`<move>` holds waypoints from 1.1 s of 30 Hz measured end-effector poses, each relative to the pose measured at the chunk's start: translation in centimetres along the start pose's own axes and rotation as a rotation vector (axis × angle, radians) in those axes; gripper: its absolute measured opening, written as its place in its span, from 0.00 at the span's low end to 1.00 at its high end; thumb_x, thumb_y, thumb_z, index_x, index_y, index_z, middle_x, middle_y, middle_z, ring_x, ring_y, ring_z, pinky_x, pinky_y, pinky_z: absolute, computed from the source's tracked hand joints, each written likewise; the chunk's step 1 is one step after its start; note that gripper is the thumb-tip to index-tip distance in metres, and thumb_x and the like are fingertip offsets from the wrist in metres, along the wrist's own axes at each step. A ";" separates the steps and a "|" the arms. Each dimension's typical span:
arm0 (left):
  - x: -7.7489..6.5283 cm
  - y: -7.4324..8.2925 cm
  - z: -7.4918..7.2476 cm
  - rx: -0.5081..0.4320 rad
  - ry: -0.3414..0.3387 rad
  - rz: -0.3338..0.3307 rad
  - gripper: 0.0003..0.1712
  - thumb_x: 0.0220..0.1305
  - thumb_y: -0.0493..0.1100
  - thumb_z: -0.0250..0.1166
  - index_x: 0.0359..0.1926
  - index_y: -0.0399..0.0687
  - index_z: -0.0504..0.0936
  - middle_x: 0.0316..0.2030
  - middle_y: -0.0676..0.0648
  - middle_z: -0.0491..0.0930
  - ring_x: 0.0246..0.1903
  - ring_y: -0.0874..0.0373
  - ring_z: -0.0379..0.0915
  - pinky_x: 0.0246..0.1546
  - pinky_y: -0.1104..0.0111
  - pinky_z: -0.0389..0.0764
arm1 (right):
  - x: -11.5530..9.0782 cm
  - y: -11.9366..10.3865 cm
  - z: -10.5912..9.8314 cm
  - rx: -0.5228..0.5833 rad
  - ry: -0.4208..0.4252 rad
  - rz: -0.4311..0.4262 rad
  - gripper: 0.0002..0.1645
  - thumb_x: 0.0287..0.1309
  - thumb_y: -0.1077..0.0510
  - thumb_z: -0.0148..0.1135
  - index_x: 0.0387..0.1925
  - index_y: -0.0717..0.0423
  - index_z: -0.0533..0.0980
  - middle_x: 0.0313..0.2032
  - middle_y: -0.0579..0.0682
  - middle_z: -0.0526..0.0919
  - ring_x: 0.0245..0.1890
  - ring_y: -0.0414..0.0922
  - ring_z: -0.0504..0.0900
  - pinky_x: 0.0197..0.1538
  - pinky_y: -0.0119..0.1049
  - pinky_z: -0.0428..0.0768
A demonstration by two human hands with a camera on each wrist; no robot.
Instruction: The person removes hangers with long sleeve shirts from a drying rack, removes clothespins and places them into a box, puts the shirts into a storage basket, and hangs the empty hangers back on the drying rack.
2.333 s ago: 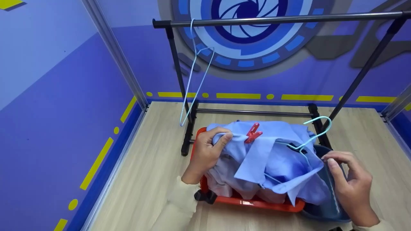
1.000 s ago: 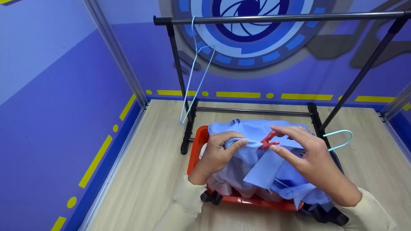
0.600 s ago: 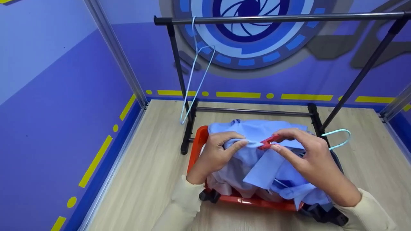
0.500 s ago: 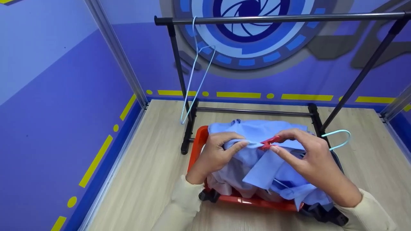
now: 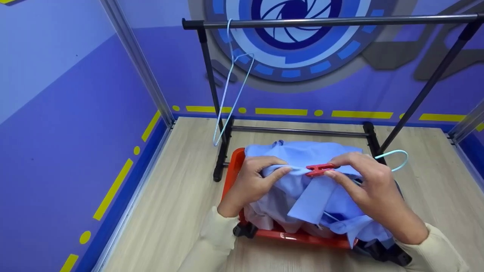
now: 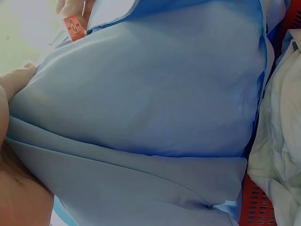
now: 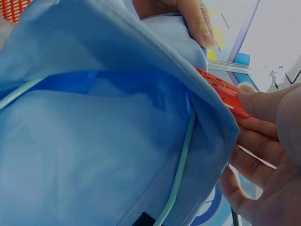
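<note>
A light blue collared shirt (image 5: 306, 149) lies over the red basket (image 5: 298, 238), with a pale green wire hanger inside its neck. The hanger's hook (image 5: 404, 153) sticks out beyond my right hand (image 5: 372, 185). Thumb and fingers of that hand pinch the handles of a red clothespin (image 5: 319, 169), whose tip sits at the shirt's edge beside the collar. With thumb and fingers my left hand (image 5: 255, 181) grips the shirt's folded shoulder, left of the clothespin. In the right wrist view the hanger wire (image 7: 181, 162) runs under the collar, and the clothespin (image 7: 223, 92) meets the cloth edge.
A dark metal garment rack (image 5: 298, 22) stands behind the basket. At its left end hangs a bare light-coloured wire hanger (image 5: 225, 98). Whitish cloth (image 6: 282, 117) lies in the basket. A dark blue bin beside it is mostly hidden by my right arm.
My right hand has come from the shirt's right side to the clothespin and squeezed its handles closer together. The clothespin now lies nearly level. My left hand keeps its grip, slightly further right.
</note>
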State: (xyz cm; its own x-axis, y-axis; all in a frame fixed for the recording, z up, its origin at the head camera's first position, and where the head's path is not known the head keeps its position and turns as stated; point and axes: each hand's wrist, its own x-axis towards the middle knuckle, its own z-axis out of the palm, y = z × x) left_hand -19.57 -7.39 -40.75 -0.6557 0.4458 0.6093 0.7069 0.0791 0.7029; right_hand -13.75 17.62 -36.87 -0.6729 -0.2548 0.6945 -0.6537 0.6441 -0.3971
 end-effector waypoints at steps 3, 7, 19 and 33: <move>-0.1 0.0 -0.1 0.000 -0.005 -0.027 0.08 0.62 0.40 0.66 0.41 0.42 0.86 0.36 0.46 0.87 0.34 0.58 0.81 0.42 0.70 0.82 | 0.0 0.1 -0.1 0.031 0.037 -0.017 0.24 0.36 0.72 0.76 0.39 0.52 0.83 0.36 0.44 0.86 0.42 0.32 0.80 0.53 0.16 0.71; -0.1 0.0 -0.3 0.014 -0.007 -0.041 0.09 0.63 0.42 0.65 0.41 0.44 0.86 0.36 0.48 0.87 0.35 0.60 0.81 0.44 0.70 0.82 | -0.1 0.3 -0.1 0.041 0.076 -0.039 0.24 0.34 0.74 0.75 0.37 0.54 0.83 0.34 0.47 0.86 0.43 0.32 0.80 0.55 0.17 0.71; -0.2 -0.7 -0.7 0.174 -0.153 -0.094 0.09 0.70 0.43 0.54 0.32 0.46 0.74 0.20 0.50 0.68 0.22 0.65 0.66 0.27 0.76 0.69 | -0.8 1.1 -0.4 0.018 0.111 0.016 0.23 0.34 0.74 0.75 0.37 0.55 0.83 0.33 0.48 0.85 0.38 0.29 0.78 0.46 0.15 0.71; -1.0 -1.3 -0.7 0.371 -0.292 -0.124 0.22 0.69 0.52 0.58 0.23 0.47 0.62 0.17 0.54 0.50 0.16 0.63 0.48 0.22 0.75 0.52 | -2.2 2.3 -1.3 0.004 0.098 0.158 0.22 0.40 0.71 0.74 0.40 0.53 0.83 0.35 0.47 0.85 0.41 0.26 0.77 0.52 0.14 0.69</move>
State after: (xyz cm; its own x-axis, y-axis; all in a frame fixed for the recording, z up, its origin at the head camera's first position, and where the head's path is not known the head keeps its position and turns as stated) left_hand -20.03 -8.54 -42.04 -0.6768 0.6403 0.3633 0.7098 0.4366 0.5528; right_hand -13.32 20.57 -38.54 -0.7302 -0.0789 0.6787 -0.5441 0.6679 -0.5077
